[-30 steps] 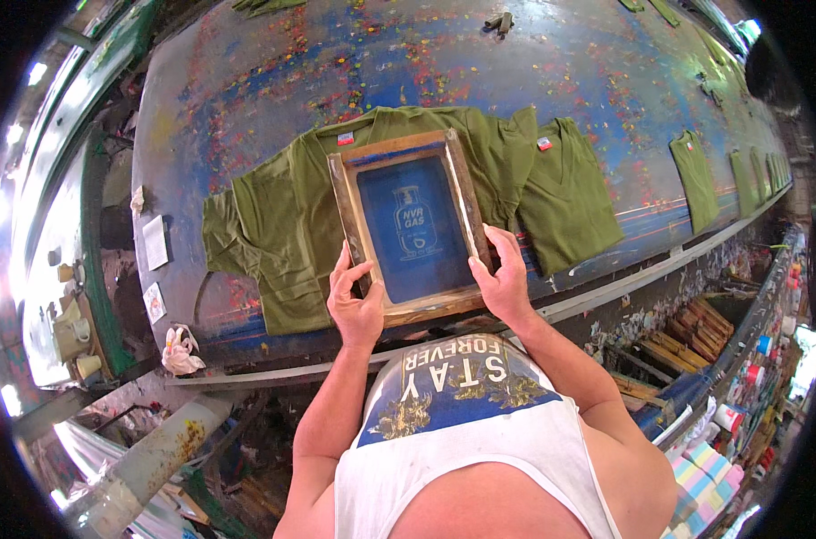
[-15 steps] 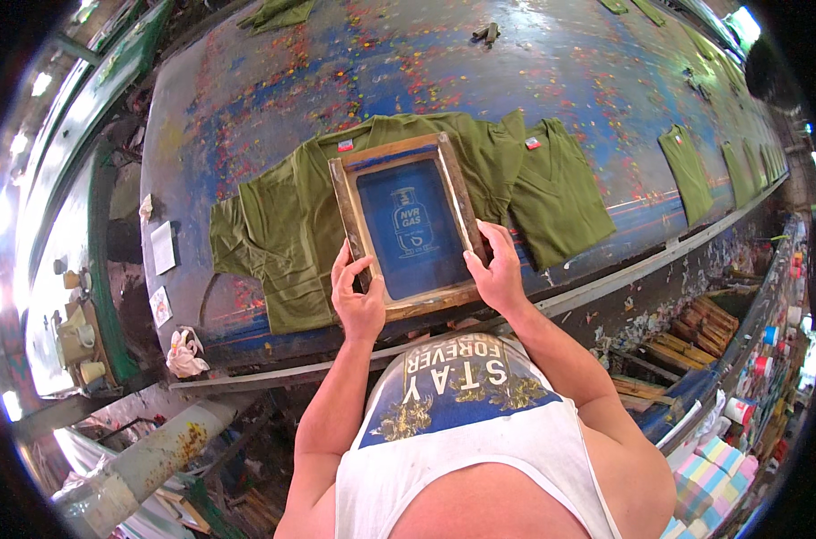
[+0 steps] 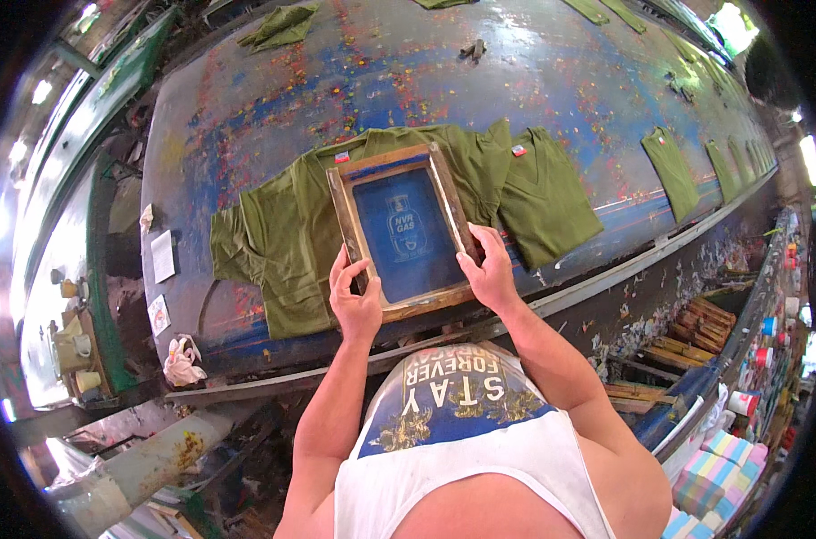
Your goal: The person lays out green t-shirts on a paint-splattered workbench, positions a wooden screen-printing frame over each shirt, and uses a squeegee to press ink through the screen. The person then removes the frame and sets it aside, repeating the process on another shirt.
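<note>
A wooden-framed printing screen (image 3: 403, 235) with blue mesh and a pale bottle-shaped design lies over the middle of an olive-green T-shirt (image 3: 291, 235), which is spread on the long table. My left hand (image 3: 355, 295) is closed on the frame's lower left side, its thumb and fingers on the wood. On the lower right side, my right hand (image 3: 491, 268) grips the same frame. The screen hides much of the shirt's front; whether it presses flat on the cloth I cannot tell. Just right of the shirt is a folded olive-green T-shirt (image 3: 552, 202).
The paint-specked table (image 3: 188, 117) carries more green shirts (image 3: 670, 175) along its right side and far end. A crumpled cloth (image 3: 184, 361) and white papers (image 3: 162, 255) sit at its left end. Wooden frames (image 3: 687, 337) are stored below the rail (image 3: 597, 274) on the right.
The whole view has shifted slightly, bringing more of the table's far side into sight. Both hands keep the same grip on the printing screen, which shows little movement against the shirt.
</note>
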`<state>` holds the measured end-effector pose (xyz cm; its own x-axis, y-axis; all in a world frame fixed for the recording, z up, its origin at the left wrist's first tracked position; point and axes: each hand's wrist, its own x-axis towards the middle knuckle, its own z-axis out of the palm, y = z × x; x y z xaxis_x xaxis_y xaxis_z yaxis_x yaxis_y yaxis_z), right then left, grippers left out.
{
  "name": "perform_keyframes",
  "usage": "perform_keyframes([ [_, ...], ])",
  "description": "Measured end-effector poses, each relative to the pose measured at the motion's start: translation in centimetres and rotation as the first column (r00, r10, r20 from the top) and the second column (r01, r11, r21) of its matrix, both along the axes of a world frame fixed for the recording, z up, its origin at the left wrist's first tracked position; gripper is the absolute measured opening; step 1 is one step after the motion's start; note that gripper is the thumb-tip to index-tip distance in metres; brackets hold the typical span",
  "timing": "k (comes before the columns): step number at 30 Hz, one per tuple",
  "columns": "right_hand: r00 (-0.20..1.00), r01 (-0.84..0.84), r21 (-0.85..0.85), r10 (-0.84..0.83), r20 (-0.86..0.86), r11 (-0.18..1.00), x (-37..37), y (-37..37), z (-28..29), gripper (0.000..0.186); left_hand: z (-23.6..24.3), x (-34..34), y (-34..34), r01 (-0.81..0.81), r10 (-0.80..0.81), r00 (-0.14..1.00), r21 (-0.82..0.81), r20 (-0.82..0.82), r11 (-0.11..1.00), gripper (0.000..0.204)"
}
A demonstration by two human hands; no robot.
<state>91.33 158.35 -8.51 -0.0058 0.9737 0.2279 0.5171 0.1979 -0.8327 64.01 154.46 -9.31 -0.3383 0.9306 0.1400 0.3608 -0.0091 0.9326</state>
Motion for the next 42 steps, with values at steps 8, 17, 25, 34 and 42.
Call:
perform_keyframes([
  [8, 0.998, 0.001, -0.051, -0.004, -0.059, 0.999, -0.1, 0.2, -0.1, 0.055, 0.1, 0.0, 0.1, 0.002, -0.002, 1.000, 0.020, 0.005, 1.000, 0.035],
  [17, 0.997, 0.004, -0.035, -0.006, -0.073, 0.999, 0.2, 0.0, -0.9, 0.055, -0.8, 0.1, 0.0, -0.024, 0.017, 0.977, 0.026, 0.215, 0.999, 0.053],
  [25, 0.999, 0.013, -0.034, -0.014, -0.043, 0.999, 0.2, 0.3, -0.7, 0.055, -1.6, -0.5, -0.1, 0.016, -0.028, 0.970, 0.055, 0.240, 0.998, 0.052],
  [34, 1.000, 0.008, -0.014, -0.008, -0.025, 1.000, 0.1, 0.2, -0.3, 0.054, -0.9, -0.6, -0.5, 0.020, -0.033, 0.980, 0.067, 0.195, 0.998, 0.052],
  [42, 1.000, 0.001, -0.019, -0.002, -0.028, 1.000, 0.3, 0.4, -0.9, 0.054, -0.7, -0.7, -0.5, 0.032, -0.038, 0.983, 0.037, 0.180, 0.999, 0.043],
])
